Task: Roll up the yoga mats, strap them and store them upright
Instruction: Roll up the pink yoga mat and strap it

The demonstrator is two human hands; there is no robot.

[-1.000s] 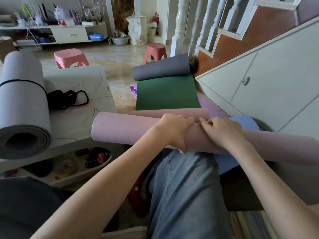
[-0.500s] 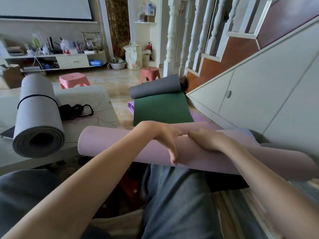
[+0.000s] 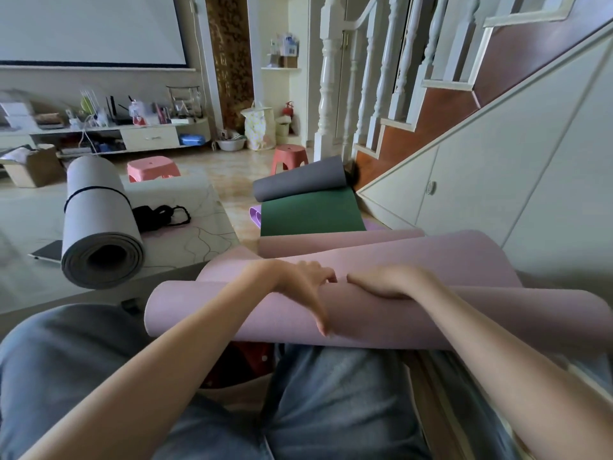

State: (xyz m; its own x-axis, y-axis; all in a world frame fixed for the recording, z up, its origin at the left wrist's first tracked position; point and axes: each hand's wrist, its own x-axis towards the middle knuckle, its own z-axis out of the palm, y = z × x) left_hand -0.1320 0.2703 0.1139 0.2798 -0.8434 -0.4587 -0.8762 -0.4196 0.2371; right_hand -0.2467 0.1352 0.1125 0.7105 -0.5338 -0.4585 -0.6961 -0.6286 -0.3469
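Pink mat (image 3: 381, 313) is across my lap, half rolled. Left hand (image 3: 298, 287) and right hand (image 3: 391, 283) both grip around the roll's middle. Feels soft, springy, probably unrolls if I loosen up.

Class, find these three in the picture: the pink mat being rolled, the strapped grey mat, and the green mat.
pink mat (image 3: 205, 310), head view, on the roll's left part.
grey mat (image 3: 96, 207), head view, on its outer wrap below the strap.
green mat (image 3: 311, 212), head view, on its flat middle.
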